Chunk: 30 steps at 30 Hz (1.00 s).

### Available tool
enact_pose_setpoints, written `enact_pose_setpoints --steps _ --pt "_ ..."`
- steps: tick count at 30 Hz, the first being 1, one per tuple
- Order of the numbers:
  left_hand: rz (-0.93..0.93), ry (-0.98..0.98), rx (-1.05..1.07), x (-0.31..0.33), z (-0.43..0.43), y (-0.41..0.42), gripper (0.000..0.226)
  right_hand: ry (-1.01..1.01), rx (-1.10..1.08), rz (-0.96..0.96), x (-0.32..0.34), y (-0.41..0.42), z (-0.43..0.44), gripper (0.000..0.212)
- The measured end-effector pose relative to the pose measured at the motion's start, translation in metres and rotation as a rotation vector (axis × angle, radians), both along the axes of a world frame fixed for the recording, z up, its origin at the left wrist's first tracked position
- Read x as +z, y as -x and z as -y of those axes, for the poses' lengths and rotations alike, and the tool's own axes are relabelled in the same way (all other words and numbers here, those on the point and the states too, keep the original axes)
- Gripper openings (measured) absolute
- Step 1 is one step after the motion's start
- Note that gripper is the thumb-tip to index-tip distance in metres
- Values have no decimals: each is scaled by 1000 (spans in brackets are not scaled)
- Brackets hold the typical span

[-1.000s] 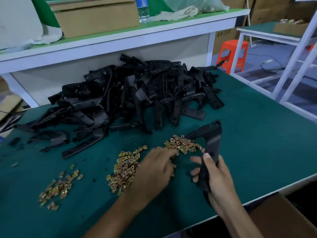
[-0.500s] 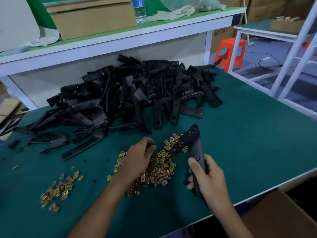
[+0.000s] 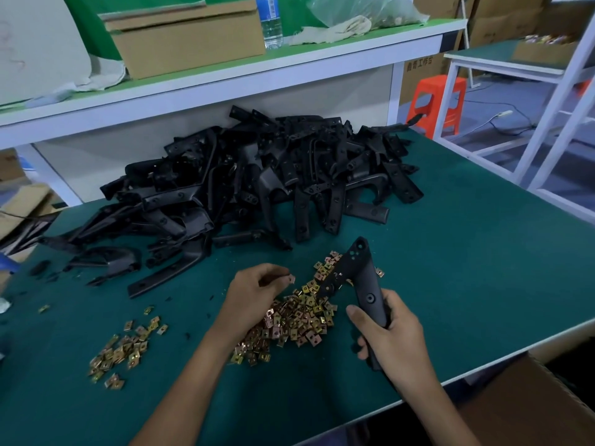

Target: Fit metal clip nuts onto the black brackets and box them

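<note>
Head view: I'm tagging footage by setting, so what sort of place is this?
Probably a small factory assembly bench: a heap of identical black brackets and loose metal clip nuts on a green work table, with cardboard cartons stacked behind.

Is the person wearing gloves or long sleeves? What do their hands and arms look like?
No gloves. The left hand and right hand are bare, with no rings to see. The left forearm and right forearm are bare too: no sleeves, watch or bracelet in view.
</note>
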State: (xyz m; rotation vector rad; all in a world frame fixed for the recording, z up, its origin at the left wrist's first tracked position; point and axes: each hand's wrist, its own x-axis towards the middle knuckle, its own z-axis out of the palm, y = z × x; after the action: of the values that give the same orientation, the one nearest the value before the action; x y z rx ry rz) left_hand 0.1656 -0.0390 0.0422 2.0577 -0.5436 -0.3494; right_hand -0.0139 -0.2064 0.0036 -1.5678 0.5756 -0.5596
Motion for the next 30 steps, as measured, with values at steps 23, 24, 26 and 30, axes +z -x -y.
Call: enact_pose_setpoints --steps 23,24,26,30 --pt "-150 146 -102 -2 -13 45 24 -143 180 26 23 -34 -31 16" --pt "-159 146 -80 -2 -12 47 24 -151 196 32 24 -36 -32 10" --pt "-201 151 -64 0 -12 50 22 -154 211 16 25 -37 -34 8" --pt "-227 137 -88 4 -15 51 21 -70 202 -19 28 -36 -34 12"
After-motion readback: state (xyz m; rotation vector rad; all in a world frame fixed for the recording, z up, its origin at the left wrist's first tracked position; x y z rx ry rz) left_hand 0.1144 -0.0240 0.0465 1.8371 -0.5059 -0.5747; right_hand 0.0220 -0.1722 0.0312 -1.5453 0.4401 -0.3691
